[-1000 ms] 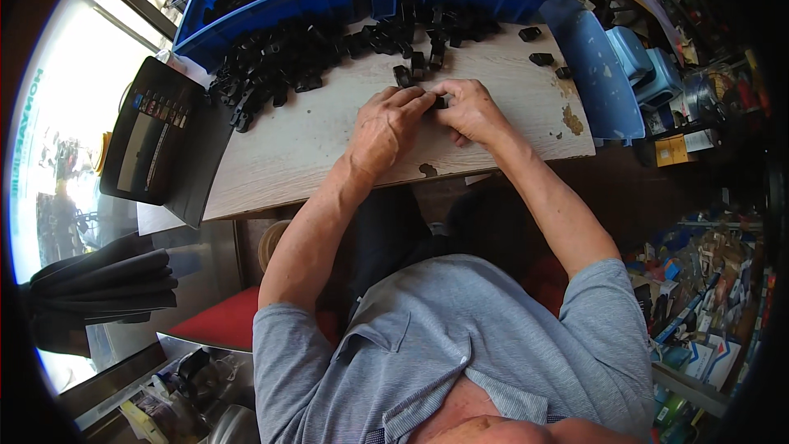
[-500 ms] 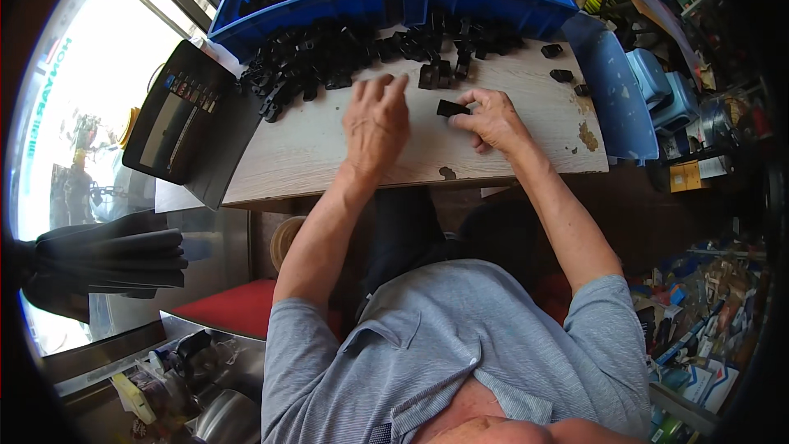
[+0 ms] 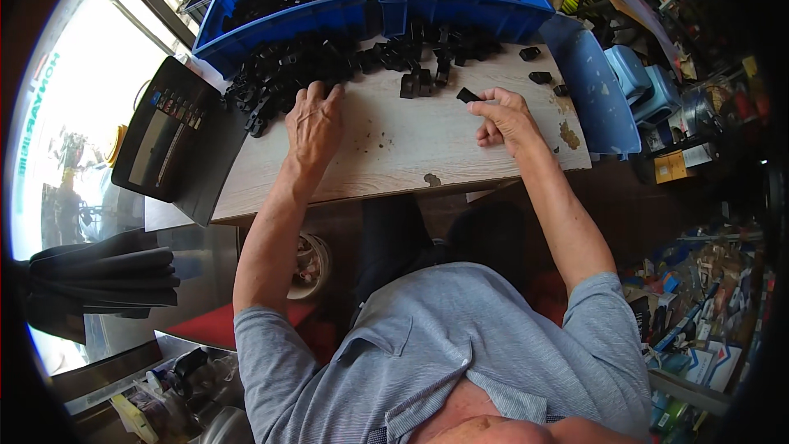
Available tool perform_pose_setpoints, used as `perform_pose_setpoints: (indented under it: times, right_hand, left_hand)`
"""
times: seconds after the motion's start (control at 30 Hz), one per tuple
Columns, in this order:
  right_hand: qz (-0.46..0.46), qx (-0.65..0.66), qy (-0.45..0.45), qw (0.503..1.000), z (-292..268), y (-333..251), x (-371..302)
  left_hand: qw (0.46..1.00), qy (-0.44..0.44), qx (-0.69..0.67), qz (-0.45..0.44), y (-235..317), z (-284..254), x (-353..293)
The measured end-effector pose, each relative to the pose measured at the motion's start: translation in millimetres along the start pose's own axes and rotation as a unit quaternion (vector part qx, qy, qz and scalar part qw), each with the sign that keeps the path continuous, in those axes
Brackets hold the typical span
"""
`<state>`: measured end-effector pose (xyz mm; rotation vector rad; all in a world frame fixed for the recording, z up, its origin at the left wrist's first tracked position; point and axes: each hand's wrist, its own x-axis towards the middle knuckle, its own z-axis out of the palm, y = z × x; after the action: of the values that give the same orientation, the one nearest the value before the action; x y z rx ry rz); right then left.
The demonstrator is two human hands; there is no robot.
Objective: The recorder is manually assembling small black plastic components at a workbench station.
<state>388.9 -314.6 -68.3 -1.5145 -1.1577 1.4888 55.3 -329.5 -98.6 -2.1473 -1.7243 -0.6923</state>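
My right hand (image 3: 508,122) pinches a small black rectangular plastic part (image 3: 467,95) between thumb and fingertips, just above the right half of the table. The remaining fingers of that hand curl toward the palm. At the near edge of the heap of black plastic parts (image 3: 275,74), my left hand (image 3: 314,123) reaches forward with its fingers apart. Its fingertips meet the dark heap, and I see nothing held in them. Between the hands, a few black blocks (image 3: 416,84) stand side by side on the pale wood-grain table (image 3: 386,160).
Two blue bins, a left one (image 3: 283,18) and a right one (image 3: 464,10), hold more black parts along the far edge. Three loose parts (image 3: 539,77) lie at the far right. A propped dark tablet-like screen (image 3: 168,127) stands left, and a translucent blue panel (image 3: 592,86) right.
My left hand has moved left to the heap. My right hand has shifted slightly right, still holding the black part, now tilted differently. The whole view has shifted a little.
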Motion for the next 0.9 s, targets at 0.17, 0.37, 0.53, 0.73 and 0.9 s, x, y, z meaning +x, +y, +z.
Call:
perform_pose_setpoints:
  times: [0.17,0.37,0.53,0.73,0.9]
  right_hand:
    - [-0.004,0.041,0.154,0.987,-46,-5,21]
    - [-0.038,0.085,0.294,0.951,-69,-12,31]
    - [-0.016,0.039,0.180,0.983,-20,-17,33]
    - [0.024,-0.058,0.096,0.993,38,-30,49]
    - [0.016,-0.145,0.103,0.984,52,-29,69]
  left_hand:
    - [0.999,-0.044,0.008,-0.006,-1,-3,4]
    - [0.996,-0.080,-0.033,0.009,-4,-2,8]
    - [0.977,0.077,-0.200,0.000,13,-6,8]
    - [0.903,0.058,-0.398,-0.151,27,9,-2]
    - [0.962,0.041,-0.260,-0.068,25,3,-8]
